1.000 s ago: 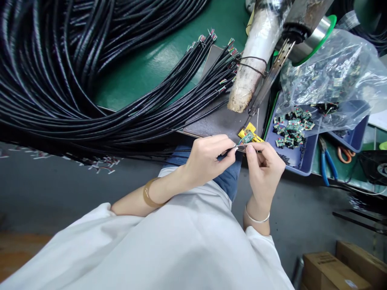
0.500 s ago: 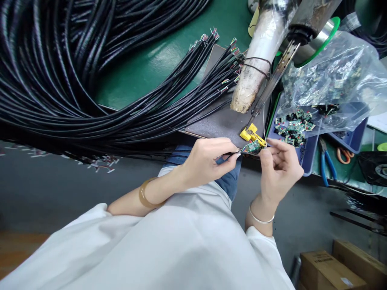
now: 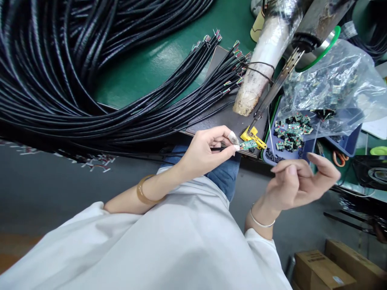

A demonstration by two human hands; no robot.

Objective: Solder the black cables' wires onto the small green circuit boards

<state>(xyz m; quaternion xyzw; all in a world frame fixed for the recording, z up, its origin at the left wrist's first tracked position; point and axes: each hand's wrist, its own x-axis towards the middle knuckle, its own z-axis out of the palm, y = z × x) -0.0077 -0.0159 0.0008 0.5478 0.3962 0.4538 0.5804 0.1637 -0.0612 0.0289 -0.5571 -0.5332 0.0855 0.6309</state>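
Left hand [image 3: 207,151]: grip clamped on black cable [image 3: 216,149]; circuit board [image 3: 248,145] projects just beyond fingertips, beside yellow holder [image 3: 256,139]. Right hand [image 3: 298,183]: withdrawn toward tray [image 3: 308,144]; grip blurred, closure cannot be told. Consequence: left hand alone appears to steady circuit board.

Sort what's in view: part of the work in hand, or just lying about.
Seemingly in the work:
wired green circuit board, pinched in the left hand
yellow piece, beside it
soldering iron
black cables
loose circuit boards

Probably just lying about:
orange-handled tool
cardboard boxes
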